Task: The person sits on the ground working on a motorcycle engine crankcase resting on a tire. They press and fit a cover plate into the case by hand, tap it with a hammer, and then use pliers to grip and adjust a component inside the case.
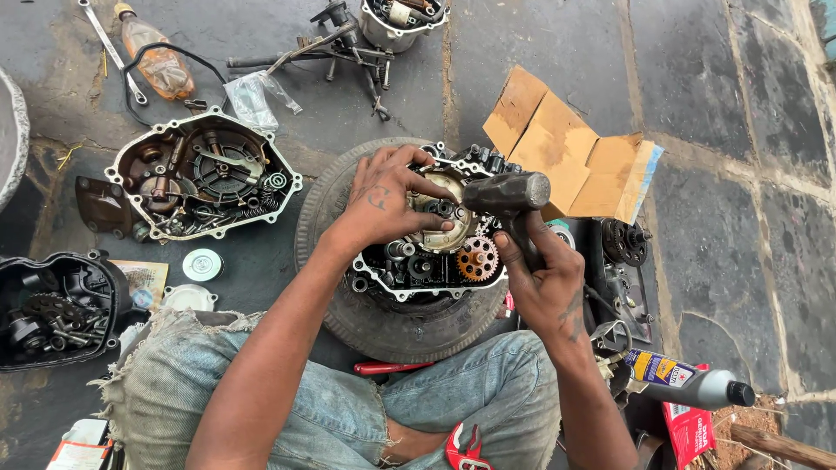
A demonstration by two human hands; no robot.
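An open engine case (409, 270) with gears lies on a worn tyre (392, 326) on the stone floor. My left hand (383, 196) rests on the case's round brass-coloured part (448, 231), fingers spread over it. My right hand (544, 283) grips the handle of a steel hammer (507, 193), whose head hovers just above the case's right side. A small orange sprocket (477, 258) sits in the case below the hammer head.
A removed engine cover (205, 178) with loose parts lies at left, a black tray of parts (57, 309) at far left. Torn cardboard (566, 152) lies at the right. A grey oil bottle (688, 383), a plastic bottle (157, 61), a spanner (109, 48) and another engine part (396, 22) lie around.
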